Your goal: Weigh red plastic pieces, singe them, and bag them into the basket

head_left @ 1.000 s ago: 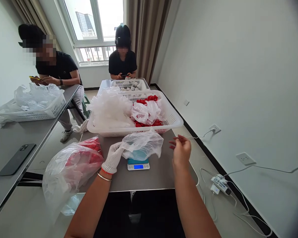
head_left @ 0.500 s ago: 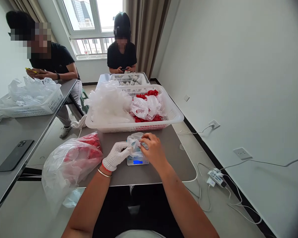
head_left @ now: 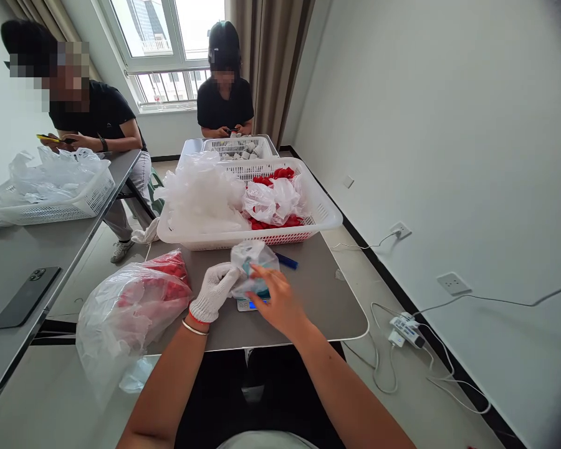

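My left hand [head_left: 214, 292], in a white knit glove, pinches the side of a small clear plastic bag [head_left: 255, 251]. Something teal shows through the film, too covered to name. My bare right hand [head_left: 277, 298] is at the bag's right side with thumb and fingers apart, slightly blurred. Under the bag sits a small digital scale [head_left: 244, 305] with a lit blue display, partly hidden by the bag and my right hand. A dark blue flat object [head_left: 287, 260] lies on the table just behind my right hand.
A large white basket [head_left: 206, 239] holds clear bags and red items. To the left lies a big plastic bag [head_left: 135, 299] of red items. Another basket [head_left: 91, 199] and a phone [head_left: 27, 298] are on the side table. Two people sit beyond. A power strip [head_left: 407, 330] lies on the floor.
The small bag has been raised and spread out above the scale. My right hand has loosened from its top and moved lower, fingers apart. The dark blue object has come into view.
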A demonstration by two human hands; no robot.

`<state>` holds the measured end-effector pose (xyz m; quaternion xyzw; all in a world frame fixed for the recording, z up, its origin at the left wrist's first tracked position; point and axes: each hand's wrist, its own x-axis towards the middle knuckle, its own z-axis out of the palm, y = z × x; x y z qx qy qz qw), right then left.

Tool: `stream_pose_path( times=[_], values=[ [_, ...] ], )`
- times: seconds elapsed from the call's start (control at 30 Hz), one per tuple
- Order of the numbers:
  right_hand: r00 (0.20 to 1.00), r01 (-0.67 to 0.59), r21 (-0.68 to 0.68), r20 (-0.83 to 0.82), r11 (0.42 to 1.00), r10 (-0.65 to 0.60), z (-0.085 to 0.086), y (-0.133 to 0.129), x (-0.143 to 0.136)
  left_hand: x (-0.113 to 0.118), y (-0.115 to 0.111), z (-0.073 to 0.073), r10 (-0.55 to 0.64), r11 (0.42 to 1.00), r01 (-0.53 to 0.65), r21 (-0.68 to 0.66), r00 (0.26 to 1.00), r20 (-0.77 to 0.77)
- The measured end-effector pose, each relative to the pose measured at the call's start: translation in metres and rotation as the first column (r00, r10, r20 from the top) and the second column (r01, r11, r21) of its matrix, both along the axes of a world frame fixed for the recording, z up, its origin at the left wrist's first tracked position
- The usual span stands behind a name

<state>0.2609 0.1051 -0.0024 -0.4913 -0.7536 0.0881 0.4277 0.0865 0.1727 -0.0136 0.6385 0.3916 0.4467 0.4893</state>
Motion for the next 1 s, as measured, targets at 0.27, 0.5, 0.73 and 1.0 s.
stream_pose_path(
  times=[0.27, 0.5, 0.73, 1.0],
  values=[
    [0.976, 0.217, 0.049, -0.050, 0.975, -0.214, -0.007, -0.010, 0.047, -0.007, 0.013, -0.005, 0.351, 0.932, -0.345, -0.107, 0.935, 0.043],
    [0.931, 0.010, -0.101, -0.362, 0.995, -0.046, -0.006, -0.018, 0.047, -0.002, 0.007, -0.004, 0.284, 0.959, -0.282, 0.035, 0.948, -0.147],
    [0.999, -0.019, -0.370, -0.031, 0.929, 0.009, 0.023, -0.015, 0.034, -0.001, -0.004, 0.010, 0.076, 0.978, -0.022, 0.206, 0.963, -0.258],
    [0.813, 0.523, -0.409, 0.502, 0.748, -0.294, 0.032, 0.002, 0.032, -0.003, 0.000, 0.010, 0.043, 0.976, 0.026, 0.215, 0.950, -0.310]
  ],
)
